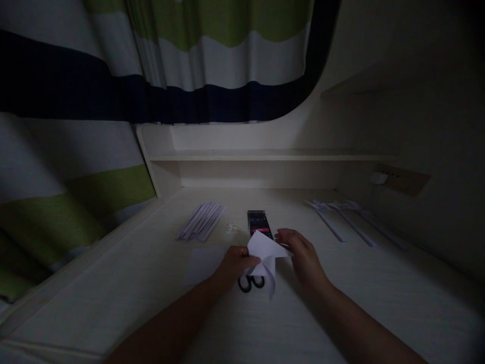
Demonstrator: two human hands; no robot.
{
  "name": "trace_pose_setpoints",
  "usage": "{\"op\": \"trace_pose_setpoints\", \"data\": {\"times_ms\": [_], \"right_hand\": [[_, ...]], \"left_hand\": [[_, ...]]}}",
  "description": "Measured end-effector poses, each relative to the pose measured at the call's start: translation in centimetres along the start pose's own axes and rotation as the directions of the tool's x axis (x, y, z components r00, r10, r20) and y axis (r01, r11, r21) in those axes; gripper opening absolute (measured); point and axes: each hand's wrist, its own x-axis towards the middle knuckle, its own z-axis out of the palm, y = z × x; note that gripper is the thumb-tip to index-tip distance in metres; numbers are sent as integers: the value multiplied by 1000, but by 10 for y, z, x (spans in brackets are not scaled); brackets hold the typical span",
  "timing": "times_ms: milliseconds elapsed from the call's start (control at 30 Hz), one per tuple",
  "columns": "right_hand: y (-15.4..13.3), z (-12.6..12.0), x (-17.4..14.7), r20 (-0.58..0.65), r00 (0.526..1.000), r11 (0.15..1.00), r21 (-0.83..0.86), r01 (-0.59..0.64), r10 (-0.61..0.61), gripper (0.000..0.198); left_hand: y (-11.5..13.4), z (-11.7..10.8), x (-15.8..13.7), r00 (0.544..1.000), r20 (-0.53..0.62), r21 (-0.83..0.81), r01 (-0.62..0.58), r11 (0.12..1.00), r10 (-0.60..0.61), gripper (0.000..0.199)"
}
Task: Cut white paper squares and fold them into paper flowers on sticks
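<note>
My left hand (237, 263) pinches a piece of white paper (265, 246) with cut, folded flaps, holding it above the desk. To its right, my right hand (300, 251) is at the paper's right-hand corner, fingers curved; whether they grip that corner is hard to make out in the dim light. Beneath the paper lies a pair of scissors, of which only the black handles (250, 283) show. A phone (259, 222) with a lit screen lies just behind the paper, its near end covered. Left of my left hand, a flat white sheet (202, 264) rests on the desk.
Several rolled paper sticks (201, 221) lie bundled at the left. More paper sticks (350, 222) with folded ends lie at the right. Small white pieces (232, 228) sit beside the phone. A shelf (265, 155), a striped curtain (227, 55) and a wall socket (403, 179) surround the desk.
</note>
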Motion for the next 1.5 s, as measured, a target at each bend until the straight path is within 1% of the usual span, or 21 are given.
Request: {"op": "trace_pose_setpoints", "data": {"times_ms": [67, 133, 233, 333, 400, 433, 500, 533, 567, 600, 667, 767, 800, 867, 900, 1033, 1100, 1200, 1333, 1500], "right_hand": [[-8, -7, 8, 68, 998, 1000, -27, 2, 0, 21], [-12, -9, 10, 155, 986, 997, -60, -48, 57, 22], [-11, -7, 8, 243, 956, 984, -113, -138, 162, 24], [-3, -5, 6, 267, 942, 972, -172, -160, 203, 24], [2, -7, 7, 277, 944, 968, -218, -122, 182, 23], [4, -8, 7, 288, 946, 967, -242, -81, 152, 21], [4, -10, 8, 335, 941, 956, -289, 55, 47, 16], [3, -10, 8, 372, 928, 939, -309, 148, -24, 13], [0, -11, 7, 418, 903, 914, -320, 250, -101, 10], [-2, -11, 6, 472, 864, 879, -321, 351, -173, 7], [-9, -10, 4, 582, 763, 794, -306, 526, -281, 3], [-17, -10, 2, 710, 620, 672, -282, 685, -334, 6], [-19, -10, 1, 740, 583, 638, -277, 718, -336, 8], [-21, -10, 0, 784, 527, 583, -271, 766, -328, 10], [-22, -10, 0, 800, 506, 558, -271, 784, -323, 10], [-22, -12, -2, 851, 452, 457, -302, 837, -266, 12], [-23, -13, -3, 877, 418, 404, -302, 864, -237, 12], [-26, -12, -5, 906, 375, 328, -299, 896, -198, 14], [-30, -10, -8, 920, 351, 263, -300, 917, -176, 17], [-29, -10, -9, 926, 326, 216, -284, 934, -191, 16]], "left_hand": [[1, 1, -1, 997, 59, 6, 42, 999, -42, 16], [2, 2, -3, 991, 101, 27, 80, 996, -83, 14], [2, 2, -4, 987, 98, 73, 123, 990, -130, 12], [-1, 1, -3, 984, 93, 67, 144, 987, -150, 13], [-3, -1, -1, 984, 116, 36, 136, 990, -139, 13], [-4, -2, -1, 984, 127, 20, 125, 992, -126, 14], [-6, -3, 0, 985, 140, 3, 104, 995, -104, 15], [-6, -3, 1, 985, 144, -2, 96, 995, -95, 15], [-6, -3, 1, 985, 149, -9, 92, 996, -89, 15], [-6, -4, 1, 985, 149, -17, 95, 995, -91, 14], [-5, -4, 1, 983, 147, -35, 119, 992, -113, 13], [-4, -4, 1, 980, 167, -75, 126, 989, -113, 12], [-3, -4, 1, 978, 180, -87, 120, 989, -103, 12], [-3, -5, 1, 977, 194, -104, 110, 989, -88, 11], [-3, -5, 1, 977, 196, -104, 110, 989, -88, 10], [-6, -7, 2, 977, 194, -104, 109, 989, -87, 8], [-8, -8, 3, 977, 196, -103, 110, 989, -88, 9], [-8, -9, 4, 975, 201, -70, 115, 991, -99, 10], [-6, -8, 3, 972, 219, -78, 103, 992, -84, 7], [-4, -7, 2, 970, 226, -98, 115, 989, -90, 6]]}}
